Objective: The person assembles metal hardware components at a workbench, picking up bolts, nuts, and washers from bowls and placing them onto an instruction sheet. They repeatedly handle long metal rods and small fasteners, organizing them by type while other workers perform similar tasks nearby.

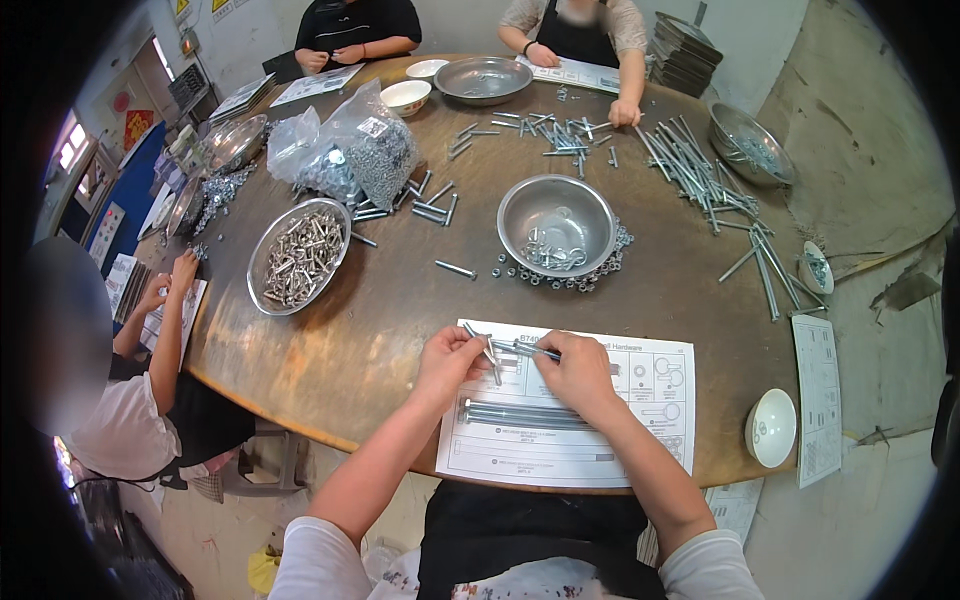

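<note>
Steel bolts (492,352) pinched in left hand (450,360) and right hand (575,370) (fingers closed tight) over a printed sheet (640,420).

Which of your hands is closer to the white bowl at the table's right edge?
Right. The right hand works on the printed sheet, with the white bowl off to its right. The left hand sits farther left on the same sheet, holding small bolts.

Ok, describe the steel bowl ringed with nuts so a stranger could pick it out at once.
Start at the round brown table and look to its middle, just beyond the printed sheet. The steel bowl sits there, deep and round, holding a few small parts. Unlike the other bowls, it has a ring of nuts around its base.
</note>
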A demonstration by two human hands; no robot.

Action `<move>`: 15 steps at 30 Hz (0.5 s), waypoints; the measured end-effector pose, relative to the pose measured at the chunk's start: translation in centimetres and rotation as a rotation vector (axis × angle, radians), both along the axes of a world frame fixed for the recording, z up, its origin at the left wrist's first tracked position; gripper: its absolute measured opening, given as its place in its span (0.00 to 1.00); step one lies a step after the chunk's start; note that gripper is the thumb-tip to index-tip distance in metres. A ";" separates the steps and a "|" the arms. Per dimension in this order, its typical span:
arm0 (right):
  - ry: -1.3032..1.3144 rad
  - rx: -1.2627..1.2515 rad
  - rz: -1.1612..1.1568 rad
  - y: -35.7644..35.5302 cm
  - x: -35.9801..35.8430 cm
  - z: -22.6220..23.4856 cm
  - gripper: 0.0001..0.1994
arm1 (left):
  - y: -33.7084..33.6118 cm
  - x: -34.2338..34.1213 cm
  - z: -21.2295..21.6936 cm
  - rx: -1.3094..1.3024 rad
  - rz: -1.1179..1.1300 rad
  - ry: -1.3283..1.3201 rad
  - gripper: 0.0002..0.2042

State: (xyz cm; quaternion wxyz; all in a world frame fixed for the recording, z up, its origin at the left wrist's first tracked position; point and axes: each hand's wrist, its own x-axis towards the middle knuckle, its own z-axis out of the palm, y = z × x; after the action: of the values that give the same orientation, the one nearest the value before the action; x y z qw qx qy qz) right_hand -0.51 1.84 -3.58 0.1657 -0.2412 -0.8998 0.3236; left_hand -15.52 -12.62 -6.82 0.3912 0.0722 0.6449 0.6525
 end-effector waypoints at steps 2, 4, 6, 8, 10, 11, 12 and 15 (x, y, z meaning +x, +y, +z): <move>0.012 0.076 0.014 -0.4 0.1 0.2 0.06 | -0.7 -0.3 0.1 -0.030 -0.010 0.035 0.08; 0.005 0.102 0.011 -0.6 0.7 1.2 0.07 | -1.7 -0.6 1.5 -0.045 -0.007 0.088 0.10; -0.027 0.142 0.049 -1.0 1.4 2.6 0.07 | -1.9 -2.3 3.1 -0.178 -0.075 0.563 0.11; -0.099 0.209 0.104 -2.0 1.8 3.5 0.06 | -0.8 -3.6 5.1 -0.226 -0.201 0.937 0.11; -0.194 0.318 0.192 -3.6 1.0 4.1 0.05 | 1.4 -4.2 7.3 -0.184 -0.368 1.218 0.10; -0.193 0.360 0.231 -4.4 0.6 4.0 0.04 | 2.4 -4.5 6.8 -0.157 -0.476 1.288 0.09; -0.189 0.404 0.268 -5.4 0.0 3.8 0.03 | 3.4 -4.9 5.9 -0.127 -0.585 1.360 0.09; -0.137 0.442 0.327 -7.2 -1.8 2.7 0.04 | 4.4 -4.9 5.3 -0.174 -0.832 1.461 0.06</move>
State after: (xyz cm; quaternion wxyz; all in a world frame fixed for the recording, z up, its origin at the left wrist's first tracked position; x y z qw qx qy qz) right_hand -2.32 -5.41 -0.91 0.0986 -0.0721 -0.9846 0.1249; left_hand -20.44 -8.25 -1.51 0.0884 0.6774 0.7045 0.1925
